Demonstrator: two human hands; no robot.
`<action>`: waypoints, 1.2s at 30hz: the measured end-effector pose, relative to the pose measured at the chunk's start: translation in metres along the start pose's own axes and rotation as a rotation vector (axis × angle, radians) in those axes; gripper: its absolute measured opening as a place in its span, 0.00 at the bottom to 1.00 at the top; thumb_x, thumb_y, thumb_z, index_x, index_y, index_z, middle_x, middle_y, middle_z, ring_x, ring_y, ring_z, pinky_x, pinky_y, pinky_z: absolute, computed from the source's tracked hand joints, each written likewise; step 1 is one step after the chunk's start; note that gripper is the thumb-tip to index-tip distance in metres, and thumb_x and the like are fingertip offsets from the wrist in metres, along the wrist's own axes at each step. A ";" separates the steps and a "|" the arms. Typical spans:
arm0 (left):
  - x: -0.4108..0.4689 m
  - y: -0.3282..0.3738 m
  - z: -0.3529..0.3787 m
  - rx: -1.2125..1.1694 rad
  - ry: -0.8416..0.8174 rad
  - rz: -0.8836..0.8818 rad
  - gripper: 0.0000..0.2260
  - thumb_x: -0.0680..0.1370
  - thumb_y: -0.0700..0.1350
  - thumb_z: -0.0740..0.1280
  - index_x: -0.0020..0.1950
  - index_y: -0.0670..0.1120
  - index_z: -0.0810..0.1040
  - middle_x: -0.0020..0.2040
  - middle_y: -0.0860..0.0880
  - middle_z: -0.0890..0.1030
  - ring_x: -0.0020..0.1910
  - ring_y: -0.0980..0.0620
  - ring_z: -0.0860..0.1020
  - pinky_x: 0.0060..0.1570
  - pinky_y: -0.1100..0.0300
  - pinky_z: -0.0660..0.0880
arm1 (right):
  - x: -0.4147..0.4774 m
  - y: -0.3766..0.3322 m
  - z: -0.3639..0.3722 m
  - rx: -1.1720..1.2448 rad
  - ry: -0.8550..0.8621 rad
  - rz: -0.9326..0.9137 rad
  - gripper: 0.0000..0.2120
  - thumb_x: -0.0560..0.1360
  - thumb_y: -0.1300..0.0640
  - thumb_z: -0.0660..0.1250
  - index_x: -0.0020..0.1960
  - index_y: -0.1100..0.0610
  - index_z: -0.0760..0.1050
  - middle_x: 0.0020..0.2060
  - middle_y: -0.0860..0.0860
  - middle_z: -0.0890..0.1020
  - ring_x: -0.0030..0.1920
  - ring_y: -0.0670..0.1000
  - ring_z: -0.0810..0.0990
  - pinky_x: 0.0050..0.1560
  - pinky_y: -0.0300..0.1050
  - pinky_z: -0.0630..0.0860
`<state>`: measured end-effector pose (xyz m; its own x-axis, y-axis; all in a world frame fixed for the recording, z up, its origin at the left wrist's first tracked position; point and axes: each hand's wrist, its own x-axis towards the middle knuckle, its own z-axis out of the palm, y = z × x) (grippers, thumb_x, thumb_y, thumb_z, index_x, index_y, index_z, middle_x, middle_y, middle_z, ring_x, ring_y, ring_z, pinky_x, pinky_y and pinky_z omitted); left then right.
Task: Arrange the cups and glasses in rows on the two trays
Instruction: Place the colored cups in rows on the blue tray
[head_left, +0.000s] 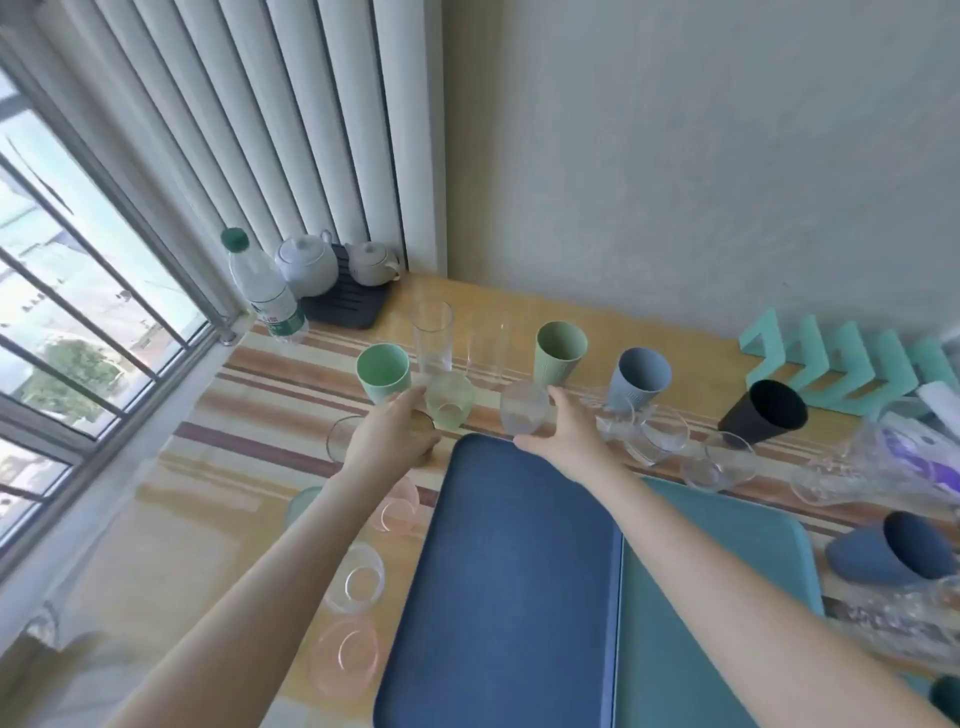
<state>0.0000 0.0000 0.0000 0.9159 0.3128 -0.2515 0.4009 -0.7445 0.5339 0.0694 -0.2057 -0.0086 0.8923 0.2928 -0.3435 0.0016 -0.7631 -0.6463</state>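
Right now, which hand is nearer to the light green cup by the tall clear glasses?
Left. The left hand reaches just below the light green cup, fingertips almost at its base. The right hand sits further right, beside a short clear glass.

Empty dark blue tray (498, 571) beside teal tray (701, 597), cups (383, 371) scattered around

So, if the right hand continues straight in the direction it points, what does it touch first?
Most likely the small clear glass: the right hand reaches along its right side, fingertips level with it. Contact cannot be confirmed.

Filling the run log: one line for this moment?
phase: reaching | left hand: at brown glass | right hand: at clear glass | blue tray: empty
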 end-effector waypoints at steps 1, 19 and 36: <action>0.006 0.002 0.002 0.024 0.000 0.016 0.28 0.73 0.47 0.67 0.72 0.49 0.64 0.68 0.47 0.72 0.64 0.44 0.71 0.55 0.52 0.70 | 0.005 0.000 0.002 -0.006 0.011 0.006 0.41 0.70 0.52 0.72 0.74 0.56 0.51 0.74 0.53 0.58 0.73 0.54 0.55 0.69 0.51 0.58; 0.106 -0.012 0.067 0.199 -0.065 0.061 0.36 0.71 0.47 0.71 0.73 0.45 0.56 0.71 0.44 0.63 0.66 0.43 0.66 0.54 0.49 0.71 | 0.080 0.027 0.057 -0.026 0.166 0.121 0.41 0.67 0.52 0.74 0.69 0.61 0.54 0.66 0.58 0.66 0.65 0.58 0.67 0.56 0.51 0.70; 0.040 0.011 0.074 0.075 -0.039 0.264 0.33 0.68 0.45 0.71 0.70 0.46 0.63 0.63 0.45 0.69 0.64 0.44 0.68 0.57 0.54 0.69 | 0.006 0.043 0.052 0.122 0.255 -0.027 0.35 0.67 0.55 0.74 0.69 0.53 0.60 0.64 0.50 0.68 0.63 0.51 0.67 0.53 0.39 0.64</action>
<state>0.0395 -0.0394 -0.0635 0.9864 0.0809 -0.1431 0.1449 -0.8390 0.5245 0.0514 -0.2069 -0.0744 0.9775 0.1459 -0.1525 -0.0137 -0.6773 -0.7356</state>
